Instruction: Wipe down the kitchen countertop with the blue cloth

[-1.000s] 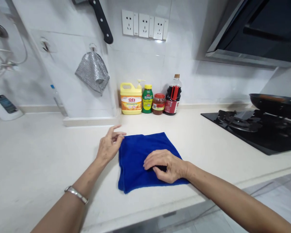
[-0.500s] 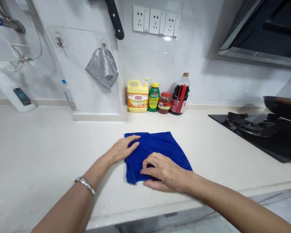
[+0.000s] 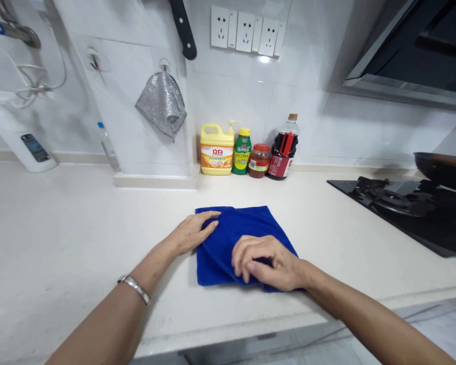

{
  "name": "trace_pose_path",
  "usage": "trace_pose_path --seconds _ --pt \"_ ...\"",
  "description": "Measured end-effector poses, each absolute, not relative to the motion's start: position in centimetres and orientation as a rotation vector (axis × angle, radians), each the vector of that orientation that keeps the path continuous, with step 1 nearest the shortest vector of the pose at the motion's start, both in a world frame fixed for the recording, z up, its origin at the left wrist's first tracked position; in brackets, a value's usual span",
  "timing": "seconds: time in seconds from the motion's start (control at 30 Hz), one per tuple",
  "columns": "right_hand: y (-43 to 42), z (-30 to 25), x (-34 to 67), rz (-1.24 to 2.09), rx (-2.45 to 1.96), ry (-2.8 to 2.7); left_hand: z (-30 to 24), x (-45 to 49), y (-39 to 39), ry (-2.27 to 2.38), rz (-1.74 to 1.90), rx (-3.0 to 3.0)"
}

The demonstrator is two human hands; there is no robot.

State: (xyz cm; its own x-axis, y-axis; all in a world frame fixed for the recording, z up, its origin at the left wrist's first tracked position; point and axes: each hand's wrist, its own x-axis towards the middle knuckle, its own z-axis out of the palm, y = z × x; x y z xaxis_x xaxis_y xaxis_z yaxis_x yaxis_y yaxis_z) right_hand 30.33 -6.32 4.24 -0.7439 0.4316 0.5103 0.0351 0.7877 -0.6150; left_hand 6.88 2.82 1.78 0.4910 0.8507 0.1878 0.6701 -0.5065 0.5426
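Observation:
A blue cloth lies spread on the pale countertop. My left hand rests on its left edge, fingers stretched out and lying flat. Over the cloth's front right part is my right hand, its fingers curled down with the thumb close to them, gripping the fabric near the front edge. My right hand and wrist hide the front right corner. Small folds run across the cloth by the right fingertips.
Against the wall stand a yellow detergent jug, a green bottle, a red-lidded jar and a dark sauce bottle. A gas stove with a pan is at the right. A silver mesh cloth hangs on a hook.
My right hand has shifted slightly right, its fingers more curled. The cloth's bunched front left corner now lies flatter, and its front edge is straighter. My left hand has stayed in place.

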Motion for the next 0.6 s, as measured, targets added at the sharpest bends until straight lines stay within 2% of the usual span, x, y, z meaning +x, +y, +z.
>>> trace_pose_path --seconds 0.1,0.23,0.3,0.6 --pt "-5.7 4.6 31.0 0.85 -0.391 -2.216 1.7 6.8 2.8 1.241 0.614 2.402" --pt "-3.0 3.4 32.3 0.297 -0.722 -2.203 1.5 6.4 2.9 1.264 0.62 2.493" --pt "-1.5 2.4 33.0 0.122 -0.857 -2.248 1.7 6.1 3.0 1.256 0.588 2.51" --pt "0.6 -0.4 33.4 0.195 -0.923 -2.441 3.3 5.9 0.5 1.006 0.56 2.523"
